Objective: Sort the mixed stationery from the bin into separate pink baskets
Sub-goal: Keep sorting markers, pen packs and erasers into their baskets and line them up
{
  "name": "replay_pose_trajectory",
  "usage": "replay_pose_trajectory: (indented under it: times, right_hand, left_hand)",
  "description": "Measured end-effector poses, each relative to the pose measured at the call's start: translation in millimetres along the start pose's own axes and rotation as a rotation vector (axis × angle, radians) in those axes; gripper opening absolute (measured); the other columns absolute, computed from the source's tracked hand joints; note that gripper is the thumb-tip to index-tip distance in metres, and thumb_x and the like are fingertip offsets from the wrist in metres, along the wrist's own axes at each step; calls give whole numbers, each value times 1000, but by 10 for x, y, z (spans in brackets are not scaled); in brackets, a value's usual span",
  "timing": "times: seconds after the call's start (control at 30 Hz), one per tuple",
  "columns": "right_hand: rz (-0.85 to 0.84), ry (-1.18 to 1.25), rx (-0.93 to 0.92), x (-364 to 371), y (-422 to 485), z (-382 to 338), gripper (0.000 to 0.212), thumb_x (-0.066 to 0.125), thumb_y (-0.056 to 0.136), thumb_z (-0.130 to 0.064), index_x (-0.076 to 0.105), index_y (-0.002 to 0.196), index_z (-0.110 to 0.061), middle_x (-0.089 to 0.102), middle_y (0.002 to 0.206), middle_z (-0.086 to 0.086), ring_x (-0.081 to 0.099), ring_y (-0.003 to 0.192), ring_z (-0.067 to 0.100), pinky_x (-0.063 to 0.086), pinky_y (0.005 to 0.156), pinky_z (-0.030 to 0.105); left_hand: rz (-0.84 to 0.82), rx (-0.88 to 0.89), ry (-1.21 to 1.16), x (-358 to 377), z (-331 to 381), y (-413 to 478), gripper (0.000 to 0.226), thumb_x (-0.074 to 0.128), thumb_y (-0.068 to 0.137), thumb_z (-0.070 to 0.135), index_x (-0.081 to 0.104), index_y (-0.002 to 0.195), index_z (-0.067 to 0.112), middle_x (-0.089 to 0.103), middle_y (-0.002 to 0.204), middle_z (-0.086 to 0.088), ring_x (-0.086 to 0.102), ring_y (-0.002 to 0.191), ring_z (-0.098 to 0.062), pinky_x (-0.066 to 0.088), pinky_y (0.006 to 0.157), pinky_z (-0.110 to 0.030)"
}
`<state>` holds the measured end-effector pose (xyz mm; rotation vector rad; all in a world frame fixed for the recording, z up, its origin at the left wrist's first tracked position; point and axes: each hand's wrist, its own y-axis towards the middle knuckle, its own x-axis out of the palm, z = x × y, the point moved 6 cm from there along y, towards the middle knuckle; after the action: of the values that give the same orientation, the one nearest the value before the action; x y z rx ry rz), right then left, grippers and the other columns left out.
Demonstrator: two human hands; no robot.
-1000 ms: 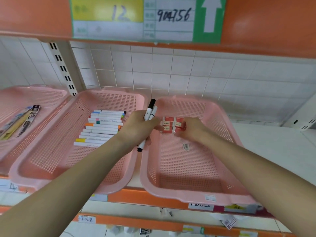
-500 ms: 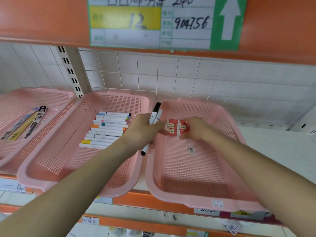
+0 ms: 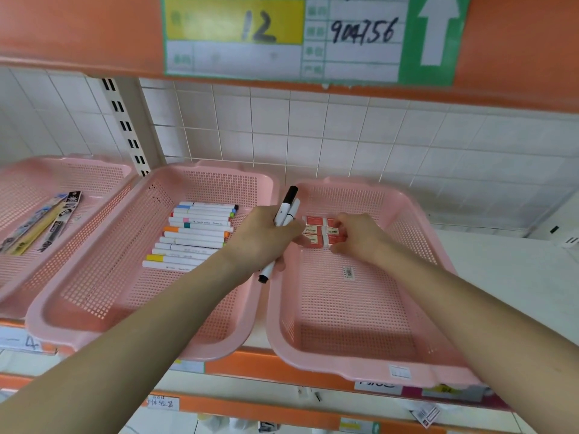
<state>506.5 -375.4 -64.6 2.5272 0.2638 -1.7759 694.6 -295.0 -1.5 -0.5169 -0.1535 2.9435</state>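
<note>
Three pink mesh baskets stand side by side on an orange shelf. My left hand (image 3: 261,238) grips two white markers with black caps (image 3: 286,208) over the gap between the middle basket (image 3: 103,283) and the right basket (image 3: 416,227). My right hand (image 3: 357,234) rests its curled fingers on a block of red-and-white erasers (image 3: 315,230) at the far end of the right basket. A row of several white markers with coloured caps (image 3: 194,234) lies in the middle basket. Packaged pens (image 3: 40,225) lie in the left basket (image 3: 18,189).
An orange upper shelf with a label reading 12 (image 3: 260,26) hangs close overhead. A white tiled wall (image 3: 344,136) backs the baskets. A slotted metal upright (image 3: 125,126) stands behind the left baskets. To the right lies a white surface (image 3: 517,277).
Both hands have stayed at the erasers and markers; only the camera view has shifted slightly.
</note>
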Motion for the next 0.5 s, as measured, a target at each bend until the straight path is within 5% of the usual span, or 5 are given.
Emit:
replay_pose_trajectory:
  times: [0.17, 0.3, 0.5]
  right_hand:
    - [13, -52, 30, -9, -8, 23, 34, 77, 79, -28, 64, 109, -20, 65, 103, -2, 58, 89, 15, 51, 80, 31]
    - [60, -146, -47, -7, -26, -66, 50, 68, 82, -56, 59, 125, -31, 51, 120, -4, 47, 114, 17, 49, 92, 41]
    - [48, -232, -157, 89, 1, -210, 46, 55, 90, -61, 58, 132, -43, 46, 128, -2, 35, 122, 20, 41, 100, 38]
  left_hand:
    - [4, -10, 4, 10, -16, 1, 17, 58, 98, 19, 55, 83, 11, 78, 84, 2, 43, 34, -9, 38, 40, -16]
    - [8, -4, -4, 8, -20, -5, 21, 57, 98, 18, 53, 78, 11, 78, 86, -1, 42, 34, -9, 36, 39, -16]
    - [16, 9, 20, 16, -22, -11, 19, 57, 98, 19, 55, 81, 12, 77, 85, 1, 44, 34, -10, 38, 41, -18]
